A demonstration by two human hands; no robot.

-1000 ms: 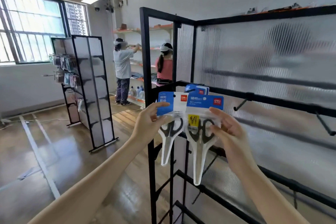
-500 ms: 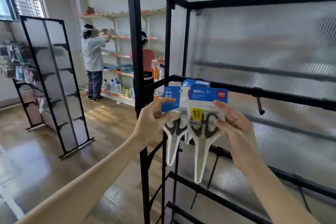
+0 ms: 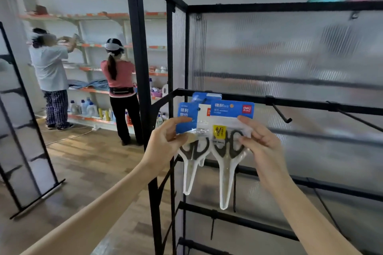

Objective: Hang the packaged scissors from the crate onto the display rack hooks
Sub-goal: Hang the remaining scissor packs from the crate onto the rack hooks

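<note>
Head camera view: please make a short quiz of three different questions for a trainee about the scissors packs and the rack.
1. True or false: the left hand and the right hand each hold a scissors pack.
2. Which colour are the header cards of the scissors packs? A) red B) blue C) green
3. Fill in: the empty hook on the display rack is to the ____ of the right hand.

Key
1. True: the fingers pinch the packs in front of the rack bar.
2. B
3. Upper right.
</note>
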